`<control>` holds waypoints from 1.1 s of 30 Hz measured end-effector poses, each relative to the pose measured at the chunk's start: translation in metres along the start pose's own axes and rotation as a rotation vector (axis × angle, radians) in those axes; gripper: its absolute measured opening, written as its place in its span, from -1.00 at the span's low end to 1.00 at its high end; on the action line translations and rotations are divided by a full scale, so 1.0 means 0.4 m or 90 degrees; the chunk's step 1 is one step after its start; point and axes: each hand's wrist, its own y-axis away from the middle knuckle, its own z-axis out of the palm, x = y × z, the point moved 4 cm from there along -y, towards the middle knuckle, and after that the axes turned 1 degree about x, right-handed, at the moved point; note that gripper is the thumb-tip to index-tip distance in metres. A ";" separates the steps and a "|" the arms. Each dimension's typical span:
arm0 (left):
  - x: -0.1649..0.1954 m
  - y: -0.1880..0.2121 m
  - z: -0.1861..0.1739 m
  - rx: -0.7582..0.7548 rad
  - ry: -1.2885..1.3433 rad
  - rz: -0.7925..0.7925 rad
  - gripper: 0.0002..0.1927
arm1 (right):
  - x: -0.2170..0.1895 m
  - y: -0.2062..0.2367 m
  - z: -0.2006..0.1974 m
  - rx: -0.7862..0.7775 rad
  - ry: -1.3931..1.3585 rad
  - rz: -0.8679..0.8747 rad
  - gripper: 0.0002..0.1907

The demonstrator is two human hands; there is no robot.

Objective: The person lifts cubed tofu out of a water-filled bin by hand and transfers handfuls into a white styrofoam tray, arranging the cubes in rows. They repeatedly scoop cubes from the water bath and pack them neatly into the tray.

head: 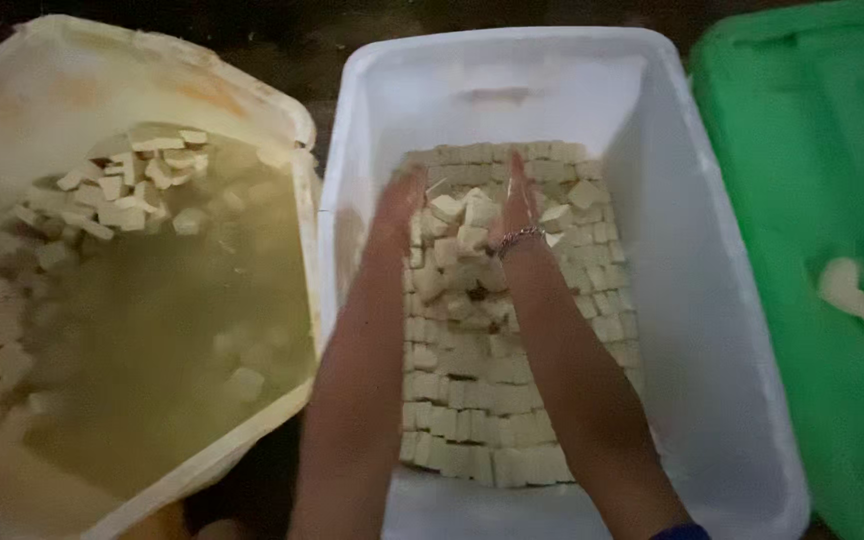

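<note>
Hands first: your left hand (pixel 399 205) and right hand (pixel 518 200) are both inside the white tub (pixel 672 300), palms turned toward each other and fingers open, cupping a loose heap of pale cubes (pixel 457 235) between them, probably tofu, though the dim view leaves that unsure. A bracelet (pixel 520 238) circles your right wrist. Beneath your forearms, neat rows of cubes (pixel 472 420) cover the tub's floor toward its near edge. Left of it, the cream tub (pixel 252 110) holds cloudy liquid (pixel 172 330) with cubes piled at its far corner. A green tub (pixel 802 150) stands at right.
</note>
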 end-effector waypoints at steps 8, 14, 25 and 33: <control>0.083 -0.007 -0.666 0.184 0.121 0.249 -0.52 | -0.086 0.002 0.580 -0.204 -0.237 -0.251 -0.16; -0.280 -0.058 -1.090 0.469 0.137 -0.073 -0.32 | 0.146 -0.233 0.929 -0.041 0.040 -0.249 -0.27; -0.523 -0.178 -1.174 0.507 -0.157 -0.345 -0.21 | 0.369 -0.418 0.868 0.271 0.532 -0.053 -0.29; -0.609 -0.311 -1.178 0.468 -0.164 -0.328 -0.21 | 0.488 -0.502 0.875 0.238 0.508 -0.003 -0.30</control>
